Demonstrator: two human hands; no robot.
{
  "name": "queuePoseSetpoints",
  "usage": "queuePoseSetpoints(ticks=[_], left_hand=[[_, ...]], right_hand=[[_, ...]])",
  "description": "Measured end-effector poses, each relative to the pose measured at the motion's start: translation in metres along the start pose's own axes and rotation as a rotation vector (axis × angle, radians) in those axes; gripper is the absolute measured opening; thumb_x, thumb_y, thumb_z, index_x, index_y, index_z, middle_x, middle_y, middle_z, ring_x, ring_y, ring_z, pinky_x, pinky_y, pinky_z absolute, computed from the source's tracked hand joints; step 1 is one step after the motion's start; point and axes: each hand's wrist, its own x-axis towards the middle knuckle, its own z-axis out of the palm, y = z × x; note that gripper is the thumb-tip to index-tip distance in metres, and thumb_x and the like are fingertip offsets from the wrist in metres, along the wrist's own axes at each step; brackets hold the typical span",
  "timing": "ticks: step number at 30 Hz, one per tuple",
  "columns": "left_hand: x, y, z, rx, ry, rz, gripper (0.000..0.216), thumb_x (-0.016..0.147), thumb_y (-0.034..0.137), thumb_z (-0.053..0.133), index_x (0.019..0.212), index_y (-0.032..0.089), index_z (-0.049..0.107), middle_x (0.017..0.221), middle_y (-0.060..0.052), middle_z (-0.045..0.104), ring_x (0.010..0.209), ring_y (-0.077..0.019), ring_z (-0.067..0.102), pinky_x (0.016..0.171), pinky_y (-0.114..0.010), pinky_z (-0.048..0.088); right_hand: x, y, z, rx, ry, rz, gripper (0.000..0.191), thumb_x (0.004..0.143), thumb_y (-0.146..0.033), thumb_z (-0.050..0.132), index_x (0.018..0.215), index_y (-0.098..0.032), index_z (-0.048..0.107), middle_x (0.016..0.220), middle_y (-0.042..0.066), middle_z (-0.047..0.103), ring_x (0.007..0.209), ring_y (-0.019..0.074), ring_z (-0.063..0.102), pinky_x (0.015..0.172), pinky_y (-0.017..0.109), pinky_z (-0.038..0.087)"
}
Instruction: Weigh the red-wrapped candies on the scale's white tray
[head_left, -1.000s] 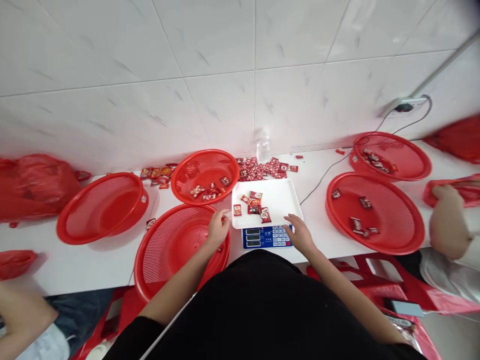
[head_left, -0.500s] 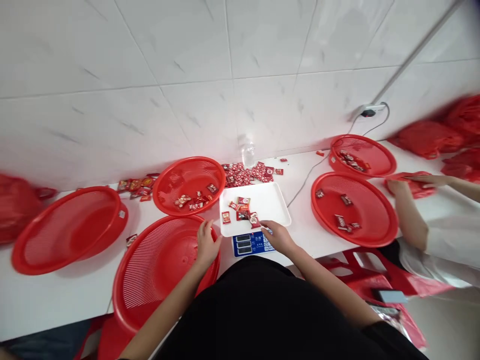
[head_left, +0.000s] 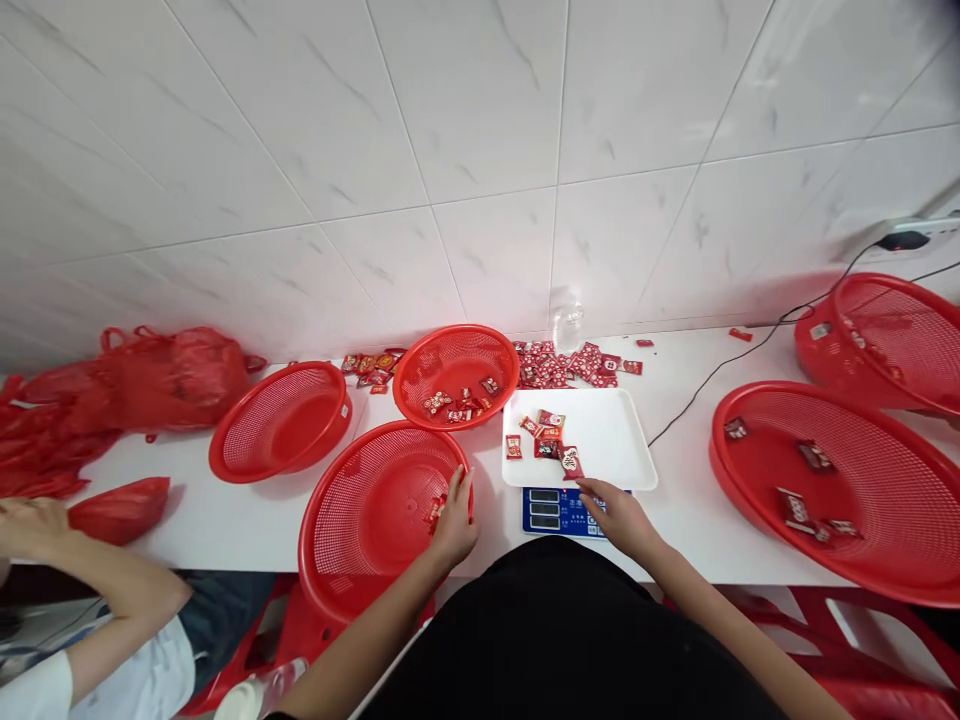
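Observation:
My left hand (head_left: 455,528) is at the right rim of a large red mesh basket (head_left: 319,500), its fingers closed over the edge. A few small red wrapped candies (head_left: 433,512) lie inside by that hand. My right hand (head_left: 621,516) reaches to the front edge of a white tray (head_left: 615,430), thumb and forefinger apart. Its fingertips are close to a red-and-white candy packet (head_left: 571,462); whether they touch it I cannot tell. Several other candies (head_left: 549,433) lie on the tray's left half. The tray sits on a scale with a blue panel (head_left: 562,512), partly hidden by my hand.
Red baskets stand behind (head_left: 456,345), left (head_left: 281,420) and right (head_left: 757,500). Heaps of red packets (head_left: 551,365) and a clear plastic bottle (head_left: 568,325) lie by the wall. A cable (head_left: 712,370) crosses the table. A co-worker's arm (head_left: 124,570) is at left, near red bags (head_left: 169,375).
The view has swung left, bringing another person's arm into sight. My left hand has closed on the basket rim. My right hand has drawn slightly back from the candy packet.

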Motion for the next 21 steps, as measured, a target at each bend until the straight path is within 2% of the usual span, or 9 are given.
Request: queuePoseSetpoints(ticks=[3, 6, 8, 11, 13, 16, 21], left_hand=[[0.000, 0.002, -0.006, -0.101, 0.066, 0.004, 0.085, 0.061, 0.007, 0.059, 0.139, 0.040, 0.053, 0.156, 0.000, 0.037, 0.148, -0.0279, 0.027, 0.122, -0.039, 0.026], [0.018, 0.019, -0.012, -0.393, 0.190, -0.064, 0.054, 0.068, 0.012, 0.068, 0.120, 0.027, 0.065, 0.135, -0.010, 0.057, 0.135, -0.0310, 0.047, 0.119, -0.043, 0.031], [0.039, 0.037, -0.015, -0.733, 0.207, -0.246, 0.037, 0.076, 0.013, 0.069, 0.112, 0.019, 0.065, 0.114, -0.013, 0.065, 0.118, -0.0283, 0.060, 0.110, -0.043, 0.043], [0.078, 0.064, -0.019, -1.257, 0.129, -0.605, 0.018, 0.087, 0.015, 0.063, 0.105, 0.013, 0.061, 0.098, -0.016, 0.066, 0.098, -0.0227, 0.068, 0.095, -0.037, 0.054], [0.103, 0.076, -0.021, -1.389, 0.135, -0.716, 0.014, 0.091, 0.020, 0.061, 0.103, 0.013, 0.059, 0.095, -0.015, 0.065, 0.094, -0.0214, 0.068, 0.087, -0.034, 0.058], [0.132, 0.082, -0.023, -1.507, 0.210, -0.777, 0.014, 0.094, 0.026, 0.058, 0.102, 0.014, 0.059, 0.094, -0.013, 0.064, 0.092, -0.0191, 0.068, 0.079, -0.029, 0.060], [0.153, 0.077, -0.035, -1.743, 0.228, -0.807, 0.026, 0.094, 0.036, 0.058, 0.102, 0.011, 0.060, 0.087, -0.012, 0.065, 0.083, -0.0208, 0.071, 0.067, -0.030, 0.062]], right_hand=[[0.000, -0.003, -0.002, 0.001, -0.019, -0.011, 0.041, 0.092, -0.039, 0.041, 0.122, -0.030, 0.067, 0.122, 0.007, 0.072, 0.111, 0.0284, 0.067, 0.092, 0.043, 0.055], [0.000, -0.006, -0.004, 0.006, -0.044, -0.005, 0.042, 0.092, -0.039, 0.041, 0.123, -0.025, 0.066, 0.122, 0.008, 0.071, 0.112, 0.0283, 0.067, 0.092, 0.042, 0.054], [0.000, -0.007, -0.005, 0.007, -0.058, 0.008, 0.044, 0.092, -0.040, 0.041, 0.124, -0.023, 0.066, 0.123, 0.008, 0.071, 0.113, 0.0280, 0.066, 0.092, 0.042, 0.053], [-0.001, -0.009, -0.006, -0.001, -0.072, 0.022, 0.046, 0.093, -0.040, 0.040, 0.126, -0.020, 0.064, 0.125, 0.010, 0.070, 0.114, 0.0278, 0.065, 0.094, 0.041, 0.052], [-0.003, -0.010, -0.007, -0.010, -0.077, 0.025, 0.047, 0.093, -0.040, 0.039, 0.126, -0.019, 0.064, 0.127, 0.010, 0.069, 0.115, 0.0279, 0.064, 0.094, 0.041, 0.051], [-0.005, -0.008, -0.007, -0.012, -0.074, 0.030, 0.047, 0.093, -0.042, 0.039, 0.127, -0.020, 0.063, 0.127, 0.010, 0.069, 0.115, 0.0275, 0.064, 0.094, 0.041, 0.051], [-0.010, -0.003, -0.006, 0.005, -0.043, 0.041, 0.044, 0.092, -0.042, 0.041, 0.123, -0.023, 0.066, 0.123, 0.008, 0.071, 0.113, 0.0264, 0.066, 0.092, 0.039, 0.052]])
